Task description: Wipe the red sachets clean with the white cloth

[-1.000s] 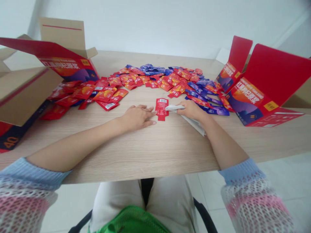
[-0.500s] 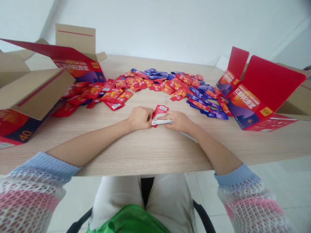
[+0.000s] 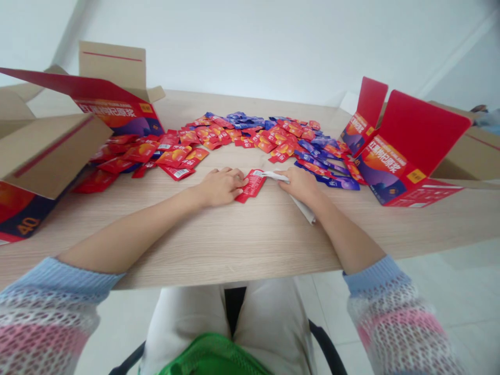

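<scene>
A red sachet (image 3: 253, 185) with white print and a barcode label lies on the table in front of me. My left hand (image 3: 222, 186) holds its left edge, pinning it down with the fingertips. In my right hand (image 3: 301, 184) is a folded white cloth (image 3: 276, 176), possibly a paper tissue. One end of the cloth reaches the top right of the sachet, and the other trails out below my palm onto the table. The fingers of the right hand are closed round the cloth, partly hidden by the hand itself.
Red sachets (image 3: 172, 155) and purple ones (image 3: 244, 120) lie heaped in an arc behind my hands. Open red cartons stand at both sides: a near left carton (image 3: 39, 151), a far left carton (image 3: 125, 112) and a right carton (image 3: 394, 166). The table's front edge (image 3: 234, 284) runs before my lap.
My right hand has moved right with the cloth, uncovering more of the sachet. The left hand's fingers have uncurled somewhat onto the sachet's edge. The sachet now lies tilted, and the view has shifted slightly.
</scene>
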### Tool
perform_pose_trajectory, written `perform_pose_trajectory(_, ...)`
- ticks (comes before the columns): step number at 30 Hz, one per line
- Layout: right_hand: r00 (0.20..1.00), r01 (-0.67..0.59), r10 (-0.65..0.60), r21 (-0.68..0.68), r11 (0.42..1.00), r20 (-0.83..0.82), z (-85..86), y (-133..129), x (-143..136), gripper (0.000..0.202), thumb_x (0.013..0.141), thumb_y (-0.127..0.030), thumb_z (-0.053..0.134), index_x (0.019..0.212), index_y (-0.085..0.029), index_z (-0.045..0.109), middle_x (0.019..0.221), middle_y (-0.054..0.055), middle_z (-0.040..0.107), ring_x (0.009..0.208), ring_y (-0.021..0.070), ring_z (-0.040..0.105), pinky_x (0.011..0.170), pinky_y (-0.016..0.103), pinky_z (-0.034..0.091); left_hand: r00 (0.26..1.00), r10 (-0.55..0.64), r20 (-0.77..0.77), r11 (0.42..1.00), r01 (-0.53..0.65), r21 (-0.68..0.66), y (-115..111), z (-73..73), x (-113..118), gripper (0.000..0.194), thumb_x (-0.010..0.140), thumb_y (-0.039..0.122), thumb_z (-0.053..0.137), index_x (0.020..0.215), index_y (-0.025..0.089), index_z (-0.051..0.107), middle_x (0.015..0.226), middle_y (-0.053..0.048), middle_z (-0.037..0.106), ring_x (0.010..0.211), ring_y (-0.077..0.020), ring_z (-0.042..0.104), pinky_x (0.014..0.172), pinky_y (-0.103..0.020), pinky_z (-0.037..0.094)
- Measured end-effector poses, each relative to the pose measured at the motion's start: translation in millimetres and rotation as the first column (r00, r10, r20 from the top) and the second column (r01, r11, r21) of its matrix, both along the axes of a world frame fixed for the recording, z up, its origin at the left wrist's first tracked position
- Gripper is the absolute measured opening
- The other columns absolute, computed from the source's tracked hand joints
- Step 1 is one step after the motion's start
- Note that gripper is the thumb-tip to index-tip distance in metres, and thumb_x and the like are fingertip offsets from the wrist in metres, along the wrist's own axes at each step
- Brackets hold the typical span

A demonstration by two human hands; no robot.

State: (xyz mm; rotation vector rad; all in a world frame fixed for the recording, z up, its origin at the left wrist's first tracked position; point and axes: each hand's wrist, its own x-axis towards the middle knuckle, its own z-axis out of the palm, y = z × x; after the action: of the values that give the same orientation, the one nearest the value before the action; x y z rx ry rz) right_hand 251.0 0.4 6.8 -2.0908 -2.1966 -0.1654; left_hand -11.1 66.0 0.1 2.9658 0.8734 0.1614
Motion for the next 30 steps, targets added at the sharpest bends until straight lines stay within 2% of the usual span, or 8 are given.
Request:
perform_pose_trajectory(2,0.998,-0.031,0.036,0.080,0.996,-0.058,-2.0,2,3,0.040,0.092,-0.037,0.052,0.130,-0.033,0.062,0.108,0.007,0.071,0.092,0.0246,0.065,0.069,0.030,0.044,0.994,0.021,0.104,0.996,-0.012,-0.089,5,-6.1,-4,0.037,0.091,0.043,0.046,0.119,0.031,0.067,0.138,-0.001,0.054,0.121,-0.0257,0.052,0.096,-0.044,0.042)
perform_pose_trajectory(6,0.944,-0.233,0.276,0.232,0.945,-0.178,-8.0,-2,-9,0.039,0.093,-0.037,0.053,0.130,-0.028,0.063,0.109,0.006,0.071,0.095,0.0211,0.064,0.079,0.029,0.045,0.972,0.038,0.231,0.989,-0.002,-0.151,13,-20.2,-7,0.037,0.084,0.045,0.059,0.116,0.031,0.070,0.142,-0.001,0.052,0.129,-0.0267,0.046,0.107,-0.044,0.034)
perform_pose_trajectory(9,0.877,-0.412,0.447,0.205,0.888,-0.175,-11.1,-10,-27,0.041,0.092,-0.035,0.055,0.132,-0.029,0.061,0.110,0.005,0.070,0.095,0.0189,0.064,0.080,0.027,0.045,0.983,-0.030,0.180,0.984,0.061,-0.169,19,-22.5,-9,0.041,0.085,0.044,0.058,0.124,0.034,0.065,0.149,0.000,0.045,0.136,-0.0294,0.037,0.110,-0.049,0.026)
perform_pose_trajectory(12,0.855,-0.497,0.504,0.088,0.864,-0.124,-10.2,-17,-40,0.041,0.091,-0.033,0.056,0.132,-0.033,0.061,0.121,0.003,0.067,0.103,0.0199,0.063,0.081,0.027,0.045,0.993,-0.081,0.083,0.974,0.096,-0.207,24,-19.5,-10,0.053,0.089,0.041,0.051,0.142,0.040,0.045,0.157,0.002,0.033,0.142,-0.0302,0.027,0.112,-0.054,0.018)
perform_pose_trajectory(17,0.919,-0.394,0.394,-0.102,0.913,-0.027,1.1,-18,-41,0.043,0.092,-0.036,0.054,0.134,-0.038,0.057,0.118,0.003,0.068,0.102,0.0219,0.063,0.075,0.028,0.043,0.991,-0.131,-0.032,0.978,0.124,-0.168,25,-19.7,-11,0.052,0.095,0.038,0.038,0.147,0.042,0.035,0.160,0.004,0.023,0.146,-0.0288,0.018,0.113,-0.051,0.012)
perform_pose_trajectory(22,0.963,-0.234,0.247,-0.121,0.965,0.107,9.9,-19,-38,0.042,0.094,-0.037,0.050,0.135,-0.037,0.056,0.111,0.008,0.068,0.094,0.0248,0.064,0.066,0.030,0.040,0.994,-0.109,0.000,0.982,0.107,-0.157,18,-20.4,-9,0.052,0.099,0.040,0.028,0.151,0.039,0.027,0.161,0.002,0.023,0.145,-0.0281,0.020,0.112,-0.051,0.014)
perform_pose_trajectory(26,0.982,-0.105,0.120,-0.108,0.989,0.146,9.4,-18,-34,0.041,0.094,-0.041,0.048,0.134,-0.036,0.058,0.106,0.010,0.069,0.091,0.0271,0.064,0.068,0.032,0.040,0.998,-0.046,0.040,0.976,0.053,-0.213,18,-16.1,-7,0.055,0.094,0.055,0.041,0.147,0.041,0.036,0.159,0.002,0.028,0.143,-0.0278,0.024,0.113,-0.050,0.014)
perform_pose_trajectory(30,0.989,0.036,-0.030,-0.040,0.999,0.148,6.0,-12,-23,0.041,0.095,-0.047,0.044,0.128,-0.034,0.064,0.105,0.011,0.069,0.091,0.0281,0.064,0.067,0.032,0.041,0.997,-0.068,0.025,0.958,0.072,-0.276,23,-12.6,-9,0.059,0.088,0.056,0.051,0.144,0.044,0.039,0.160,0.002,0.026,0.145,-0.0294,0.020,0.113,-0.054,0.009)
